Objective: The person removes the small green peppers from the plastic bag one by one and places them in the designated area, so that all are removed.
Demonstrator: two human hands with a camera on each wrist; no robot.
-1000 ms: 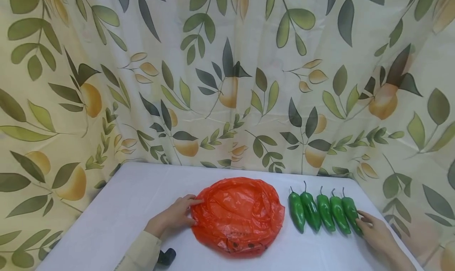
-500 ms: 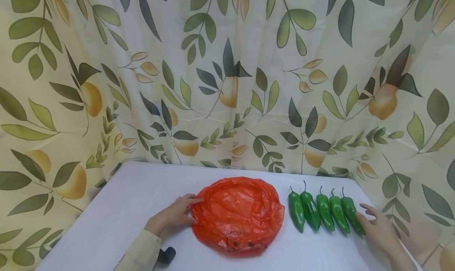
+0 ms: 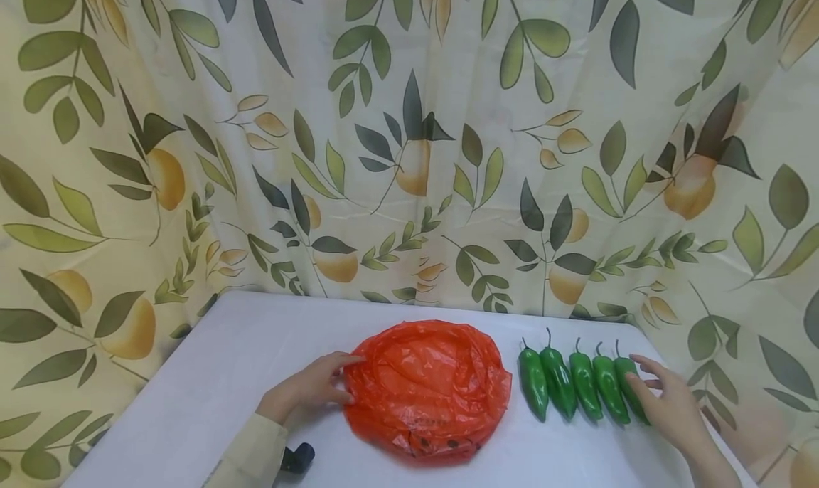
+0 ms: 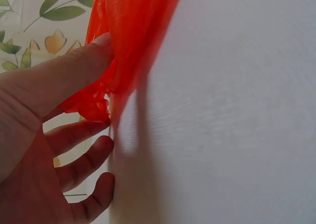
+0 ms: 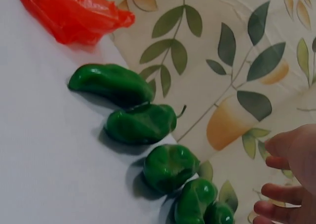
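Observation:
A crumpled red plastic bag lies spread in a round shape on the white table. At its left edge my left hand holds the plastic between thumb and fingers; in the left wrist view the thumb presses on a gathered fold. To the bag's right, several green chili peppers lie side by side with stems pointing away. My right hand is at the rightmost pepper, covering part of it in the head view. Its fingers are spread and grip nothing in the right wrist view.
A small black object sits beside the left sleeve, partly hidden. Behind the white table hangs a curtain printed with leaves and fruit, close to the far edge and both sides.
My right hand first drew back to the right from the rightmost pepper, then came left over it again. The left hand, bag and peppers keep their places.

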